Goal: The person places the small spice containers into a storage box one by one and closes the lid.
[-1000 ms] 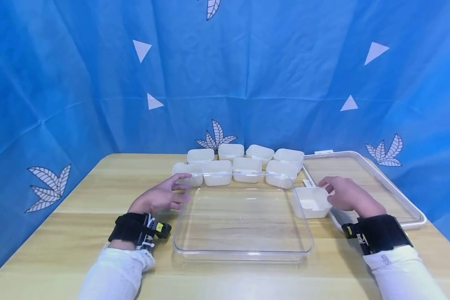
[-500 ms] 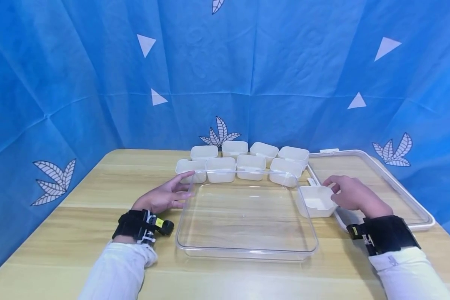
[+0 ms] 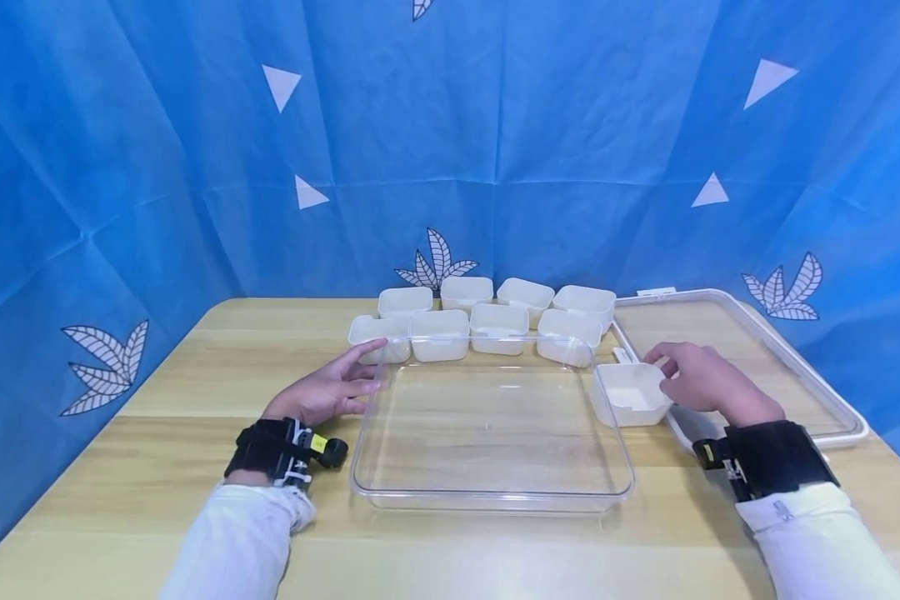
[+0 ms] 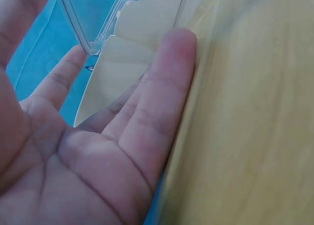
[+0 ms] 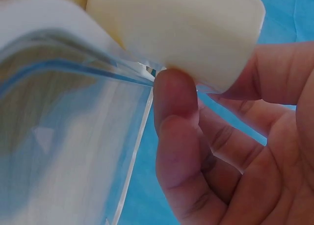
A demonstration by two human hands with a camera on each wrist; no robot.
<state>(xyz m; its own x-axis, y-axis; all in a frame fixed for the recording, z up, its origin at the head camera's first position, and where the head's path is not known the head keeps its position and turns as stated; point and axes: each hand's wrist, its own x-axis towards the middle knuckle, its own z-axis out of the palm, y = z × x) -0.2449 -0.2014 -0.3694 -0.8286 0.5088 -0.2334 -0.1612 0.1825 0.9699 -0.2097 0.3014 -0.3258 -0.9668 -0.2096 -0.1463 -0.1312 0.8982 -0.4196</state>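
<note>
A large clear plastic bin [image 3: 491, 429] stands on the table in the head view. My left hand [image 3: 330, 387] is at its far left side, fingers spread and fairly straight, the fingertips at the rim. In the left wrist view that hand's palm [image 4: 73, 171] faces the camera, one finger lying along the wood. A small white container [image 3: 633, 392] sits against the bin's right side. My right hand [image 3: 705, 383] pinches the right edge of this white container [image 5: 181, 29] between thumb and curled fingers [image 5: 176, 97]. The container's inside looks bare.
Several more small white containers [image 3: 439, 337] stand in two rows behind the bin. A clear lid with a white frame [image 3: 795, 358] lies at the right, under my right hand. A blue patterned curtain [image 3: 412, 125] hangs behind the wooden table [image 3: 195, 467].
My right hand has closed in on the small container's right edge and now pinches it. My left hand has come slightly nearer the bin's left rim. The head view has shifted a little.
</note>
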